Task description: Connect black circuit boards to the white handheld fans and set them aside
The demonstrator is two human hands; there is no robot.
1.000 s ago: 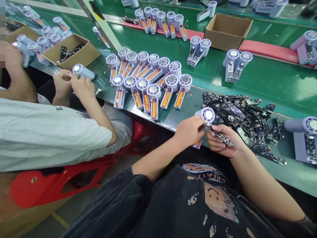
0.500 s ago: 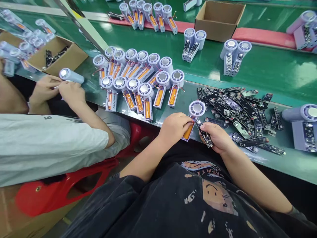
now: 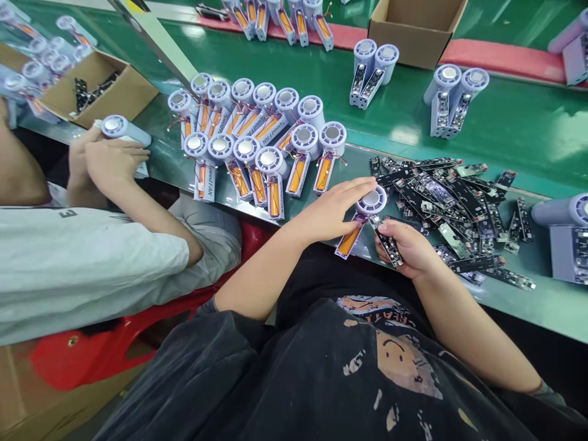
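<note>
A lavender handheld fan (image 3: 348, 242) lies at the bench edge in front of me, its round head away from me and its handle uncovered, showing an orange battery. My left hand (image 3: 333, 208) is open over its left side, fingers stretched along the round head and thumb by the handle. Pinched between thumb and fingers of my right hand (image 3: 407, 248) is a narrow black circuit board (image 3: 387, 241), held slanting just right of the handle. Any wires between board and fan are hard to make out.
A heap of circuit boards (image 3: 454, 202) spreads to the right. Several uncovered fans (image 3: 245, 150) stand in rows to the left. Fans with boards fitted (image 3: 448, 101) stand farther back near a cardboard box (image 3: 411, 46). At left, a co-worker's hands (image 3: 110, 156) handle another fan.
My left hand has loosened from the handle and stretched its fingers out toward the fan's head. My right hand still holds the board, almost in place. The view has shifted slightly.
</note>
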